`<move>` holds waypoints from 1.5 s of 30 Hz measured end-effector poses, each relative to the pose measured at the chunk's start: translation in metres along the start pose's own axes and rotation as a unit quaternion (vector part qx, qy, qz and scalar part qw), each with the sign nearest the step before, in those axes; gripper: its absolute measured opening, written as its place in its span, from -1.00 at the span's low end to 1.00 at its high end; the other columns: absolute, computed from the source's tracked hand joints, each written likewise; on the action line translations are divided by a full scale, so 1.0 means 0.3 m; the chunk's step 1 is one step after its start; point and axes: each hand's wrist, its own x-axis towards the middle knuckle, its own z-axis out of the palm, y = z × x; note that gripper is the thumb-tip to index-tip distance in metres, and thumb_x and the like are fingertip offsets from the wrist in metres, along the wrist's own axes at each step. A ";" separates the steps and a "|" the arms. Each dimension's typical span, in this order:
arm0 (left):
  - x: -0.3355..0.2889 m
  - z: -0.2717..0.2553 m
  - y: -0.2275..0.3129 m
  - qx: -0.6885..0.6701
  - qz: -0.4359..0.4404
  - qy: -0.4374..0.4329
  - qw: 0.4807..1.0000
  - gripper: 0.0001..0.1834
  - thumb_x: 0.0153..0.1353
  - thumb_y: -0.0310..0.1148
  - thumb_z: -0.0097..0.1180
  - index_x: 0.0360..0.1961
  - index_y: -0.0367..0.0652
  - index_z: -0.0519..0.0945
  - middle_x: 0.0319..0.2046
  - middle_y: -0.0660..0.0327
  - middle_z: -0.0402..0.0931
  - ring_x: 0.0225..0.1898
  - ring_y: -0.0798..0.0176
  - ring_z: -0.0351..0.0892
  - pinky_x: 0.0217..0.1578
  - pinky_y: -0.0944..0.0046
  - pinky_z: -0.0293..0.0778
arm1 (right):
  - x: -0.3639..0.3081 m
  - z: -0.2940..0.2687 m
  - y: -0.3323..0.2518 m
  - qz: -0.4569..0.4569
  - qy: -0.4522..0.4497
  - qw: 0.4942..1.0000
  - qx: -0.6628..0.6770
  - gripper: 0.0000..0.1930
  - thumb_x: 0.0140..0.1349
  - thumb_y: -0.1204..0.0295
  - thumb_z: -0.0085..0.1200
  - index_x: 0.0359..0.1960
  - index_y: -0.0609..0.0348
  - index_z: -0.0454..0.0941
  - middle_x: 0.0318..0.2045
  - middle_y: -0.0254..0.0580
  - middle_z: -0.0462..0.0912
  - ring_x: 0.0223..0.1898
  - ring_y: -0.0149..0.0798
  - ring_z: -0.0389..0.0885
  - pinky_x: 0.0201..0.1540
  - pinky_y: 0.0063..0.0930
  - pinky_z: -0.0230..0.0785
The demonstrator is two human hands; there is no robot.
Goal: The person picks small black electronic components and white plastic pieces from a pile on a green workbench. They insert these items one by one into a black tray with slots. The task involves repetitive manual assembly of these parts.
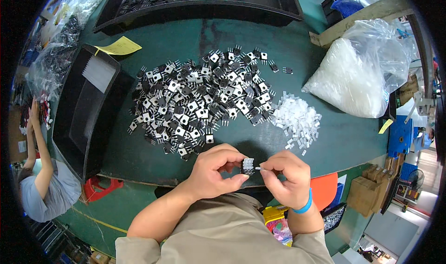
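Note:
My left hand (216, 171) pinches a small stack of transistors (248, 164) between thumb and fingers, close to the table's front edge. White pieces cover part of that stack on the side toward my right hand. Thumb and forefinger of my right hand (288, 175) are closed on a small white sleeve (258, 168), right beside the stack's legs. Beyond my hands spreads a large heap of loose black and silver transistors (195, 101), lying in all directions. To its right is a smaller pile of white sleeves (297, 117).
A black bin (83, 134) with a white row of pieces stands at the left, a yellow slip (121, 46) at its rim. A long black tray (200, 10) holds more transistors at the back. A bulging clear bag (348, 78) sits far right. A co-worker's arms (39, 138) show at far left.

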 end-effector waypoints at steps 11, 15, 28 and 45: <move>0.002 0.007 0.000 0.029 0.008 -0.004 1.000 -0.61 -0.06 -0.47 0.45 -0.15 -0.25 0.65 -0.33 0.22 0.57 -0.45 0.41 0.47 -0.43 0.40 0.46 | 0.011 -0.013 0.009 -0.020 -0.055 0.998 0.003 -0.81 0.03 0.68 0.29 -0.30 0.23 0.63 -0.37 -0.08 0.66 -0.39 -0.10 0.65 -0.35 -0.34 0.49; 0.001 0.011 -0.002 0.026 0.009 -0.001 1.000 -0.61 -0.06 -0.47 0.44 -0.15 -0.27 0.65 -0.34 0.21 0.57 -0.45 0.41 0.47 -0.43 0.39 0.45 | 0.001 -0.016 0.011 0.006 -0.025 0.999 0.043 -0.80 0.03 0.71 0.27 -0.29 0.24 0.64 -0.36 -0.11 0.67 -0.39 -0.16 0.66 -0.34 -0.39 0.50; -0.002 0.019 0.003 0.044 0.008 -0.005 0.999 -0.60 -0.07 -0.47 0.45 -0.15 -0.27 0.65 -0.31 0.20 0.56 -0.45 0.41 0.44 -0.44 0.39 0.43 | 0.005 -0.027 0.025 0.022 -0.035 0.998 0.050 -0.82 0.03 0.72 0.24 -0.32 0.22 0.63 -0.34 -0.16 0.64 -0.43 -0.31 0.59 -0.39 -0.48 0.43; -0.003 0.018 0.005 0.049 0.002 0.000 0.999 -0.59 -0.07 -0.45 0.46 -0.14 -0.26 0.66 -0.30 0.20 0.58 -0.44 0.38 0.46 -0.43 0.38 0.46 | -0.020 -0.003 0.021 -0.020 -0.015 0.999 0.025 -0.75 0.00 0.71 0.14 -0.27 0.22 0.71 -0.33 -0.09 0.63 -0.39 -0.23 0.61 -0.34 -0.47 0.46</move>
